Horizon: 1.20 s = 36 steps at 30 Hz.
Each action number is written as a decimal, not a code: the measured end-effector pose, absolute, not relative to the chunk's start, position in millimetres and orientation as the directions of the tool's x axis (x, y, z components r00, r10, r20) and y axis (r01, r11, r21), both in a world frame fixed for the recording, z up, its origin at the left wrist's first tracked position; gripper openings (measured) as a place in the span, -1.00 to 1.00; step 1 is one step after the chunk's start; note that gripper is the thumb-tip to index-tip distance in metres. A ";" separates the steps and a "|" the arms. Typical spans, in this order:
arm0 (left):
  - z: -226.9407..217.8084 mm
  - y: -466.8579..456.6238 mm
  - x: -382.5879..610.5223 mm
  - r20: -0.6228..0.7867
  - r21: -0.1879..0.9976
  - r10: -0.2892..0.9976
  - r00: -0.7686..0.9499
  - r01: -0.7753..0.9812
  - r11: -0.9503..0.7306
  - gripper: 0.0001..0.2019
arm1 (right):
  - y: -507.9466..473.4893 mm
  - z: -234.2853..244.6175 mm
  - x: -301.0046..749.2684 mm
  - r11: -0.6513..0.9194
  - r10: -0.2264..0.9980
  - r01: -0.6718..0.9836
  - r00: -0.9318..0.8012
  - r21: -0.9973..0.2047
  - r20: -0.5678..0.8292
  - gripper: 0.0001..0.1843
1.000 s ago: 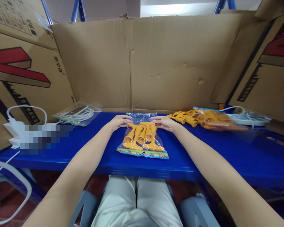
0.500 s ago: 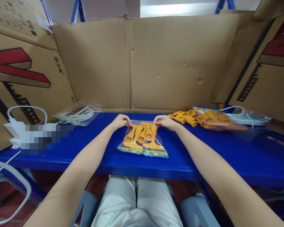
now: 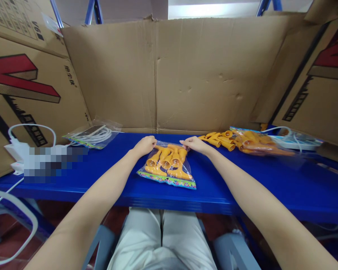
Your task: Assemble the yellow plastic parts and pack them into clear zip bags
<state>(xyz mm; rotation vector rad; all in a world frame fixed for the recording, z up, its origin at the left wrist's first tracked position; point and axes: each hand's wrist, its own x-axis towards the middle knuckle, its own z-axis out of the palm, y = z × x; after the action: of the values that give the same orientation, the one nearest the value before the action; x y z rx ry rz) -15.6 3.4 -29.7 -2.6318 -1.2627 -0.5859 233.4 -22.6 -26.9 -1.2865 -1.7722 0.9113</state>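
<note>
A clear plastic bag (image 3: 186, 169) with a colourful printed strip along its near edge lies on the blue table in front of me. Several orange horn-shaped plastic pieces (image 3: 165, 157) fill it, their round open ends facing me. At the bag's far left corner, my left hand (image 3: 146, 145) is closed on the plastic. My right hand (image 3: 195, 144) pinches the far right corner between thumb and fingers. The fingertips of both hands are partly hidden by the hands themselves.
Loose orange pieces (image 3: 218, 139) and another filled bag (image 3: 256, 141) lie at the right, beside a white power strip (image 3: 297, 142). A bag with a white cable (image 3: 97, 135) and a white plug (image 3: 18, 152) are at the left. Cardboard walls (image 3: 202, 75) enclose the blue table (image 3: 270, 180).
The bag has shifted slightly left and turned a little, its near right corner swinging left. My left hand has rolled over more at its corner. My right hand has barely moved.
</note>
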 end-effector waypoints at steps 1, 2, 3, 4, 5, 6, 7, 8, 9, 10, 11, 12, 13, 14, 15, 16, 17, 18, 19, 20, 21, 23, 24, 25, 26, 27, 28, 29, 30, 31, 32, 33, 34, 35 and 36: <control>-29.2 2.2 -14.8 0.421 0.000 0.704 0.571 0.776 -0.630 -0.79 | -23.2 -27.7 233.2 0.241 0.964 0.438 -0.210 -0.866 0.162 -0.62; -28.5 0.7 -13.8 0.430 -0.021 0.695 0.576 0.776 -0.630 -0.78 | -24.0 -28.3 233.3 0.236 0.966 0.440 -0.207 -0.866 0.157 -0.60; -27.7 -1.1 -12.7 0.442 -0.044 0.684 0.580 0.776 -0.630 -0.78 | -24.8 -28.5 233.7 0.224 0.967 0.430 -0.209 -0.875 0.144 -0.59; -26.7 -3.1 -11.6 0.457 -0.069 0.671 0.584 0.775 -0.628 -0.77 | -25.6 -28.3 234.4 0.206 0.968 0.406 -0.220 -0.890 0.124 -0.60; -25.6 -5.0 -10.5 0.474 -0.095 0.656 0.588 0.775 -0.625 -0.77 | -26.5 -27.7 235.3 0.184 0.966 0.373 -0.239 -0.909 0.097 -0.63; -24.6 -6.8 -9.4 0.492 -0.125 0.638 0.593 0.773 -0.622 -0.76 | -27.4 -26.6 236.6 0.157 0.962 0.342 -0.265 -0.927 0.065 -0.64; -23.7 -8.4 -8.3 0.509 -0.159 0.616 0.600 0.770 -0.618 -0.75 | -28.3 -25.3 238.0 0.128 0.953 0.316 -0.302 -0.940 0.028 -0.65; -22.9 -9.7 -7.2 0.524 -0.195 0.593 0.611 0.765 -0.614 -0.75 | -29.2 -23.8 239.5 0.096 0.940 0.299 -0.340 -0.949 -0.012 -0.65; -22.4 -10.6 -6.1 0.536 -0.232 0.569 0.624 0.757 -0.611 -0.75 | -30.0 -22.3 241.0 0.062 0.926 0.288 -0.374 -0.956 -0.052 -0.66; -22.0 -11.2 -5.0 0.546 -0.267 0.543 0.638 0.747 -0.609 -0.75 | -31.0 -20.7 242.4 0.030 0.911 0.276 -0.404 -0.961 -0.087 -0.68; -21.8 -11.6 -4.0 0.555 -0.294 0.518 0.651 0.735 -0.611 -0.75 | -32.1 -19.2 243.7 0.001 0.894 0.257 -0.434 -0.966 -0.114 -0.73; -21.7 -11.7 -3.1 0.565 -0.311 0.493 0.662 0.724 -0.615 -0.75 | -33.5 -17.8 244.6 -0.026 0.877 0.229 -0.461 -0.973 -0.132 -0.77; -21.6 -11.8 -2.3 0.578 -0.320 0.472 0.666 0.716 -0.620 -0.75 | -35.2 -16.4 245.3 -0.051 0.864 0.193 -0.483 -0.980 -0.141 -0.80; -21.6 -11.8 -1.5 0.592 -0.321 0.453 0.667 0.711 -0.626 -0.74 | -37.1 -15.2 245.5 -0.077 0.852 0.158 -0.502 -0.984 -0.147 -0.81; -21.5 -11.8 -0.9 0.606 -0.319 0.437 0.664 0.707 -0.631 -0.74 | -39.3 -14.2 245.2 -0.104 0.839 0.130 -0.520 -0.986 -0.157 -0.83; -21.4 -11.9 -0.3 0.621 -0.314 0.425 0.659 0.705 -0.636 -0.74 | -41.4 -13.5 244.4 -0.132 0.826 0.112 -0.536 -0.985 -0.171 -0.83; -21.3 -12.0 0.2 0.633 -0.308 0.416 0.653 0.705 -0.639 -0.74 | -43.4 -13.2 243.2 -0.160 0.813 0.102 -0.551 -0.982 -0.190 -0.82; -21.1 -12.2 0.6 0.642 -0.301 0.409 0.648 0.704 -0.643 -0.73 | -44.9 -13.4 241.4 -0.186 0.798 0.097 -0.565 -0.978 -0.208 -0.79; -20.8 -12.5 1.0 0.649 -0.293 0.407 0.643 0.704 -0.647 -0.73 | -45.8 -14.1 239.4 -0.208 0.783 0.096 -0.580 -0.973 -0.225 -0.77; -20.4 -12.9 1.4 0.653 -0.282 0.408 0.638 0.705 -0.651 -0.73 | -46.1 -15.0 237.2 -0.222 0.770 0.098 -0.593 -0.970 -0.236 -0.75; -20.0 -13.3 1.7 0.656 -0.268 0.412 0.632 0.706 -0.656 -0.73 | -45.8 -16.1 235.1 -0.227 0.760 0.104 -0.603 -0.968 -0.243 -0.75; -18.9 -14.2 2.0 0.666 -0.223 0.424 0.614 0.706 -0.672 -0.72 | -43.7 -17.9 232.0 -0.217 0.758 0.127 -0.602 -0.968 -0.249 -0.75; -18.2 -14.6 1.7 0.681 -0.188 0.426 0.595 0.705 -0.684 -0.72 | -42.2 -18.1 231.3 -0.203 0.771 0.135 -0.588 -0.970 -0.243 -0.76; -17.5 -14.8 0.9 0.704 -0.144 0.425 0.568 0.701 -0.698 -0.71 | -40.8 -17.5 231.3 -0.184 0.793 0.133 -0.565 -0.974 -0.227 -0.78; -16.9 -14.6 -0.4 0.734 -0.094 0.421 0.532 0.694 -0.714 -0.71 | -39.6 -16.3 232.1 -0.162 0.820 0.119 -0.536 -0.979 -0.201 -0.80; -16.3 -14.1 -2.5 0.769 -0.040 0.416 0.485 0.686 -0.726 -0.71 | -38.5 -14.4 233.6 -0.140 0.849 0.093 -0.501 -0.986 -0.168 -0.82; -15.8 -13.0 -5.4 0.802 0.013 0.413 0.431 0.680 -0.734 -0.71 | -37.6 -11.8 235.7 -0.121 0.875 0.058 -0.465 -0.991 -0.134 -0.83; -15.6 -11.6 -8.9 0.828 0.062 0.416 0.375 0.676 -0.734 -0.71 | -36.9 -8.8 238.4 -0.105 0.899 0.016 -0.426 -0.994 -0.102 -0.83; -15.6 -9.8 -12.9 0.846 0.107 0.426 0.322 0.679 -0.726 -0.72 | -36.1 -5.5 241.4 -0.088 0.925 -0.028 -0.374 -0.996 -0.071 -0.82; -15.8 -7.7 -17.1 0.851 0.143 0.444 0.282 0.688 -0.711 -0.72 | -35.2 -2.2 244.6 -0.070 0.952 -0.075 -0.304 -0.995 -0.044 -0.81; -16.3 -5.6 -21.2 0.848 0.173 0.466 0.252 0.700 -0.693 -0.73 | -34.0 1.0 248.0 -0.044 0.977 -0.126 -0.212 -0.991 -0.016 -0.80; -17.0 -3.6 -25.0 0.840 0.195 0.489 0.236 0.709 -0.677 -0.73 | -32.5 3.9 251.4 -0.004 0.994 -0.182 -0.105 -0.983 0.015 -0.80; -17.9 -1.9 -28.0 0.831 0.212 0.508 0.226 0.717 -0.664 -0.73 | -30.5 6.5 255.0 0.052 0.999 -0.241 0.009 -0.969 0.052 -0.80; -19.0 -0.4 -30.2 0.823 0.225 0.525 0.219 0.723 -0.653 -0.73 | -28.1 8.7 258.8 0.122 0.988 -0.301 0.126 -0.946 0.087 -0.79; -20.2 0.7 -31.5 0.816 0.234 0.537 0.214 0.727 -0.645 -0.74 | -25.5 10.6 262.9 0.195 0.965 -0.354 0.236 -0.915 0.114 -0.79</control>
<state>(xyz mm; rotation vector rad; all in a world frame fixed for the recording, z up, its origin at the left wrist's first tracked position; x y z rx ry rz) -31.5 0.7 -20.2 -2.2841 -1.2095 -1.4037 262.9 -25.5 10.6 -0.9094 -0.8505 1.1009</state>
